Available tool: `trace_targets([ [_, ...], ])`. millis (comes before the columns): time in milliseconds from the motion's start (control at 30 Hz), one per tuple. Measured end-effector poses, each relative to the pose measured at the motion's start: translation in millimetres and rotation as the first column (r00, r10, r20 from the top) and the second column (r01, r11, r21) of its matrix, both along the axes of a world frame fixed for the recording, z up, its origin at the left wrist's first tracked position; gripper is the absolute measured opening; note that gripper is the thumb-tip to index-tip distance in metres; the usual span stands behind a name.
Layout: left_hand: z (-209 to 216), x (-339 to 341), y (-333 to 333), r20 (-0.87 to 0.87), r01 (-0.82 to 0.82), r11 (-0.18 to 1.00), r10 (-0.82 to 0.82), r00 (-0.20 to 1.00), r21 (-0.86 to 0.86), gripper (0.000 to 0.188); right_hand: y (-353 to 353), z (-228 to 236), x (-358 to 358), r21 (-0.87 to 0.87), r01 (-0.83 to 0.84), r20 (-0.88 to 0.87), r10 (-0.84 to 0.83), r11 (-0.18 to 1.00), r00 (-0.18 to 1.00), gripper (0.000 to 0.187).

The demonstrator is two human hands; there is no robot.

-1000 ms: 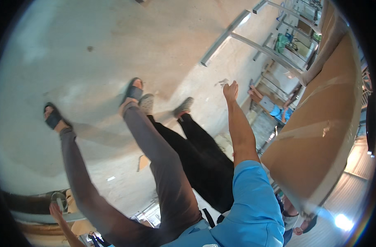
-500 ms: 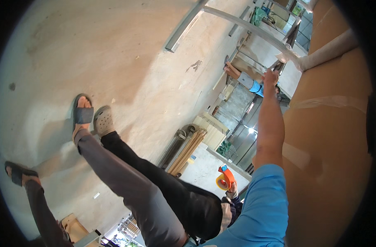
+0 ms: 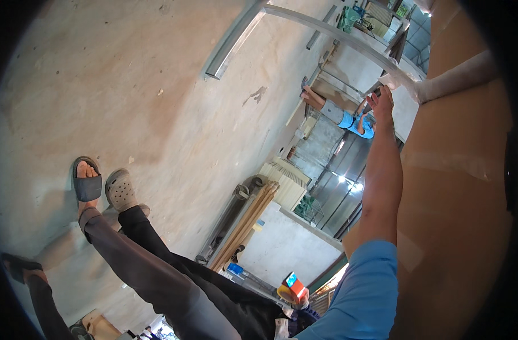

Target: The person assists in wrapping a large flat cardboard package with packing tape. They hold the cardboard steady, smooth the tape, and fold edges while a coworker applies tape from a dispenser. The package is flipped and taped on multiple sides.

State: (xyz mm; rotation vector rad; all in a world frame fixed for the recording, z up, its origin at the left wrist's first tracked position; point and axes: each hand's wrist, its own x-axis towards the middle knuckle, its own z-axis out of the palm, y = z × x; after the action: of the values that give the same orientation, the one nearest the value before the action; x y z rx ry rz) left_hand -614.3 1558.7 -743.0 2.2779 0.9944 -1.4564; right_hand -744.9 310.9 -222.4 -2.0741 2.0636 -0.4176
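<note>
My right hand reaches up at the upper right, on a bare forearm from a blue sleeve. Its fingers are apart, and I see nothing held in them. Just beyond the fingertips is a pale, plastic-wrapped corner of a curved metal frame; whether they touch it I cannot tell. A pale wrapped leg runs from that corner along a brown cardboard surface. My left hand is out of view. At the lower middle, a co-worker's hand holds an orange tape dispenser.
The view is strongly tilted. My grey-trousered leg and the co-worker's black-trousered leg stand close together on the concrete floor. Long rolls and tubes lie beyond. Another person in blue stands farther back.
My right hand has shifted slightly right and up, and its fingers have spread. The co-worker's tape dispenser has moved left and down in the picture; the feet also appear farther left and lower.
</note>
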Motion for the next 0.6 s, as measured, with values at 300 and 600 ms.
trace_targets([
  [300, 27, -4, -18, -0.002, 0.012, 1.000, -0.012, 1.000, 0.025, 0.056, -40, 3, -3, 0.050, 0.003, 0.073, -0.007, 0.999, 0.997, 0.049],
  [600, 48, -3, -29, 0.009, 0.019, 0.999, -0.019, 1.000, 0.043, 0.054, -71, 17, -34, 0.101, 0.260, 0.046, -0.265, 0.960, 0.963, 0.055],
])
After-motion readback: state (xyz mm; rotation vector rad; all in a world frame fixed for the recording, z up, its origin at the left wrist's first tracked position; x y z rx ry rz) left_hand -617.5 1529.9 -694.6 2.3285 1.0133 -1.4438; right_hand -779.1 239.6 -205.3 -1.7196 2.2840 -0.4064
